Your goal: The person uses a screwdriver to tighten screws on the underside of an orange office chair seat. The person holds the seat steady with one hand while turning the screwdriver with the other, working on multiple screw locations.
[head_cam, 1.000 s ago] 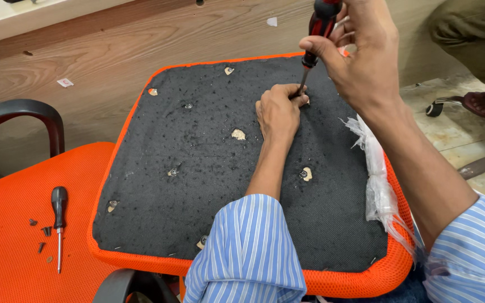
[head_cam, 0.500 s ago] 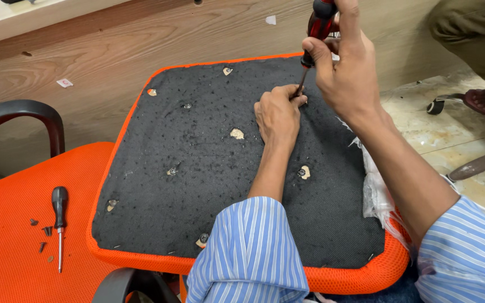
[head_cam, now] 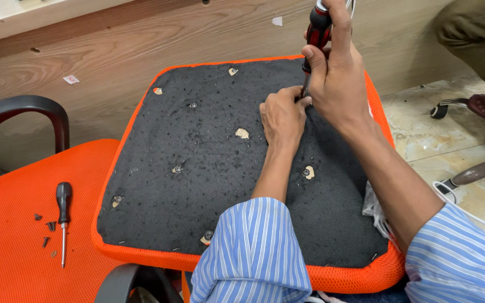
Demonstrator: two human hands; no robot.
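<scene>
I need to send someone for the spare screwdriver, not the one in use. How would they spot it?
Look at the orange mesh chair seat left of the black upturned seat base. On it lies a slim black-handled screwdriver, shaft pointing toward the viewer. Small dark loose screws lie beside it, and no hand touches it.

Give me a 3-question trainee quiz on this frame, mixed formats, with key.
1. True or false: the right hand grips a red and black screwdriver upright over the black seat underside.
2. Where does the left hand rest? A) on the armrest B) at the screwdriver's tip C) on the floor
3. Fill in: the spare black screwdriver lies on the orange ____, beside loose screws.

Key: 1 true; 2 B; 3 seat.
</scene>
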